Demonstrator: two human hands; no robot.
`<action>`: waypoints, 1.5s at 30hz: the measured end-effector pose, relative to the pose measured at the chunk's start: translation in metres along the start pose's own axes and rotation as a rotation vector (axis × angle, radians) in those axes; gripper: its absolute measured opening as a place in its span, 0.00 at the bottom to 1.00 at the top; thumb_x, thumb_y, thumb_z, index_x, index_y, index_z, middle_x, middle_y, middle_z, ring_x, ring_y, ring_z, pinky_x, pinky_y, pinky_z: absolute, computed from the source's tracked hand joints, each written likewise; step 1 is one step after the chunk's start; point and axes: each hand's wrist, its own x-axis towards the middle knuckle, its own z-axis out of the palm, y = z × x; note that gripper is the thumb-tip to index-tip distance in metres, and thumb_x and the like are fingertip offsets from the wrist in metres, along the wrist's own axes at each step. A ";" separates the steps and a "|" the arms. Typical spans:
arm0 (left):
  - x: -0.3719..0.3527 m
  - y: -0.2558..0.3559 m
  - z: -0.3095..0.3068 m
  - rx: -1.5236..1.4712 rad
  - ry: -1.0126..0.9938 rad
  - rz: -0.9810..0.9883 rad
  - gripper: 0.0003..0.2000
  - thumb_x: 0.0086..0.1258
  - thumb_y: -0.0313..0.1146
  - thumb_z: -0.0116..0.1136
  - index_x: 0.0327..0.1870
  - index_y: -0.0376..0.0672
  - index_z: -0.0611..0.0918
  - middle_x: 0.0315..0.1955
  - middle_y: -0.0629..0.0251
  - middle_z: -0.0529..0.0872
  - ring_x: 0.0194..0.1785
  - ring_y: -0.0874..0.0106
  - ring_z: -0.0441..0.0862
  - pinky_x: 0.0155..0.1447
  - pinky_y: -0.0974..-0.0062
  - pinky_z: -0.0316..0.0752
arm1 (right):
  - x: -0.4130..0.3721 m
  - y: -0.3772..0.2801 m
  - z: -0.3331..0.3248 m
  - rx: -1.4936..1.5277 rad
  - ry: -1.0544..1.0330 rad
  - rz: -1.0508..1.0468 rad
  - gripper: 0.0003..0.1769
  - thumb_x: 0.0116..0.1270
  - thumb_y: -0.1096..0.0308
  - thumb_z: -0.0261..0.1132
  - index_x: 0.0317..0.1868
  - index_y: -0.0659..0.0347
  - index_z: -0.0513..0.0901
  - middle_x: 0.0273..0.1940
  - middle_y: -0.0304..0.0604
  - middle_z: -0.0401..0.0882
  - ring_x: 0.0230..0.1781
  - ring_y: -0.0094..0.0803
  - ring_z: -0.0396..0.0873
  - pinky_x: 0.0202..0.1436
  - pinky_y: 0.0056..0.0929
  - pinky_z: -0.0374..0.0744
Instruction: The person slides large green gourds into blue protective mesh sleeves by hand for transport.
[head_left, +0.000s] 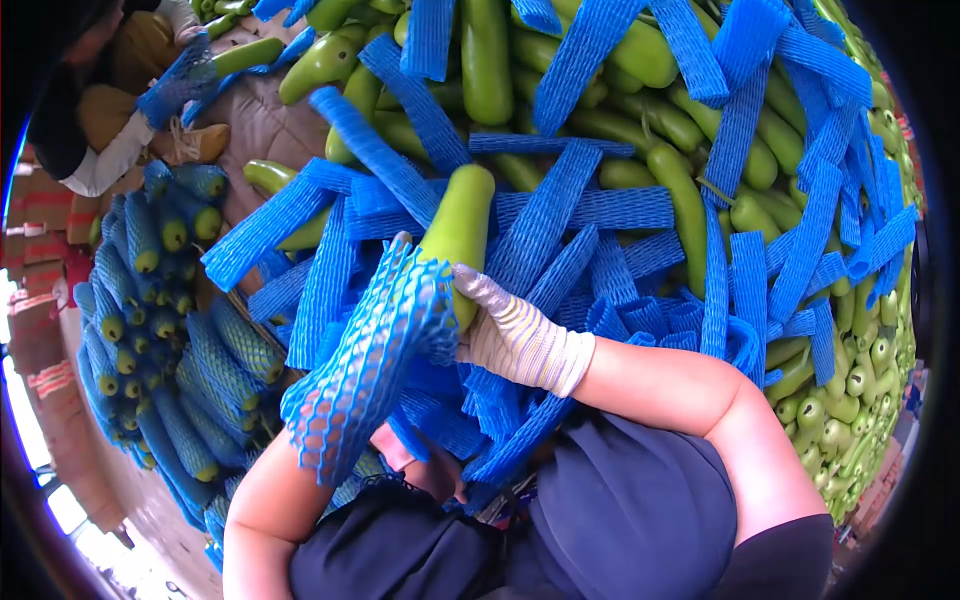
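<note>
Right hand (515, 340), gloved, fingers (476, 286) clamped round green gourd (460, 235) at centre, steadying it. Blue net sleeve (375, 365) mouth against gourd's near end. Left hand hidden inside mesh, probably spreading it; grip cannot tell.

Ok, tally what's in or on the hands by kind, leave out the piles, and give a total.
Green gourd: 1, gripped by the right hand
Blue net sleeve: 1, stretched over the gourd's near end
Knit glove: 1, on the right hand
Total: 3
</note>
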 end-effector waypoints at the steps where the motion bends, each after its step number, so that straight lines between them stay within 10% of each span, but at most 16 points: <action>1: -0.001 -0.001 0.000 -0.044 0.001 -0.011 0.20 0.67 0.33 0.61 0.60 0.41 0.76 0.59 0.57 0.79 0.62 0.60 0.78 0.66 0.62 0.73 | 0.003 0.002 -0.006 0.009 -0.031 0.110 0.36 0.67 0.41 0.65 0.66 0.54 0.70 0.57 0.43 0.79 0.56 0.33 0.80 0.59 0.40 0.79; 4: -0.002 -0.005 -0.007 -0.183 0.003 -0.045 0.22 0.67 0.33 0.61 0.61 0.40 0.75 0.60 0.56 0.79 0.62 0.60 0.78 0.67 0.62 0.73 | -0.002 0.015 -0.011 -0.133 -0.092 0.244 0.34 0.71 0.36 0.56 0.65 0.52 0.74 0.57 0.43 0.80 0.54 0.29 0.79 0.59 0.40 0.76; 6: -0.006 -0.011 -0.005 -0.284 0.005 -0.065 0.23 0.67 0.33 0.61 0.62 0.39 0.74 0.60 0.56 0.78 0.63 0.60 0.78 0.67 0.61 0.72 | -0.016 -0.011 0.013 -0.879 -0.190 -0.078 0.27 0.71 0.42 0.61 0.57 0.53 0.80 0.48 0.39 0.83 0.47 0.24 0.80 0.53 0.32 0.79; 8: -0.005 -0.014 -0.004 -0.379 -0.003 -0.089 0.24 0.67 0.33 0.62 0.63 0.38 0.73 0.61 0.55 0.78 0.63 0.60 0.77 0.67 0.61 0.72 | -0.013 -0.029 0.024 -0.768 0.101 -0.070 0.14 0.67 0.58 0.70 0.44 0.59 0.84 0.35 0.32 0.83 0.35 0.16 0.78 0.41 0.16 0.77; 12: -0.008 -0.019 -0.005 -0.561 -0.013 -0.129 0.26 0.67 0.34 0.62 0.65 0.36 0.71 0.62 0.55 0.77 0.64 0.60 0.77 0.68 0.60 0.71 | 0.019 -0.036 -0.013 -0.717 0.213 -0.468 0.11 0.66 0.66 0.71 0.44 0.63 0.83 0.36 0.35 0.84 0.35 0.15 0.77 0.41 0.18 0.77; 27: -0.081 -0.062 -0.038 -0.747 -0.011 -0.083 0.39 0.64 0.27 0.66 0.75 0.41 0.58 0.68 0.56 0.70 0.69 0.61 0.71 0.72 0.59 0.66 | 0.020 -0.068 -0.024 -0.653 0.396 -0.745 0.28 0.65 0.57 0.72 0.59 0.65 0.76 0.50 0.41 0.82 0.52 0.25 0.79 0.60 0.27 0.76; 30: -0.088 -0.065 -0.035 -0.503 -0.138 0.030 0.38 0.66 0.23 0.64 0.77 0.45 0.58 0.73 0.56 0.61 0.73 0.64 0.64 0.72 0.63 0.64 | 0.001 -0.045 -0.010 -0.101 -0.114 -0.155 0.37 0.62 0.49 0.73 0.63 0.62 0.71 0.53 0.42 0.80 0.54 0.30 0.79 0.62 0.33 0.77; 33: -0.085 -0.052 -0.070 -0.283 -0.424 0.011 0.20 0.70 0.31 0.62 0.61 0.33 0.78 0.57 0.55 0.81 0.58 0.64 0.80 0.64 0.66 0.74 | -0.010 -0.033 -0.016 -0.043 -0.057 0.122 0.31 0.65 0.49 0.70 0.59 0.60 0.74 0.49 0.39 0.81 0.45 0.28 0.82 0.51 0.33 0.83; 34: -0.085 -0.055 -0.074 -0.314 -0.308 0.027 0.19 0.72 0.36 0.59 0.57 0.31 0.80 0.47 0.56 0.87 0.50 0.65 0.85 0.59 0.66 0.77 | -0.017 -0.035 -0.009 -0.147 -0.080 0.097 0.36 0.63 0.48 0.71 0.63 0.60 0.70 0.52 0.41 0.79 0.50 0.28 0.79 0.57 0.32 0.79; 37: -0.066 -0.072 -0.065 -0.360 0.079 0.070 0.31 0.72 0.43 0.58 0.71 0.35 0.65 0.65 0.49 0.73 0.66 0.60 0.73 0.67 0.61 0.70 | -0.024 -0.025 0.023 -0.721 -0.102 -0.168 0.56 0.60 0.47 0.71 0.76 0.64 0.48 0.68 0.50 0.63 0.69 0.35 0.64 0.73 0.35 0.62; 40: -0.055 -0.101 -0.052 -0.848 -0.158 -0.139 0.54 0.54 0.68 0.66 0.77 0.44 0.57 0.66 0.55 0.72 0.69 0.57 0.70 0.71 0.54 0.65 | -0.029 -0.010 0.042 -0.702 -0.318 -0.014 0.62 0.61 0.40 0.68 0.79 0.65 0.39 0.77 0.55 0.47 0.76 0.45 0.53 0.77 0.41 0.54; 45: -0.108 -0.160 -0.127 -1.115 -0.192 -0.194 0.55 0.49 0.67 0.70 0.72 0.37 0.62 0.56 0.45 0.78 0.56 0.54 0.81 0.60 0.52 0.78 | -0.030 -0.019 0.052 -0.754 -0.349 0.141 0.58 0.57 0.33 0.69 0.76 0.63 0.56 0.72 0.52 0.61 0.66 0.47 0.71 0.67 0.45 0.71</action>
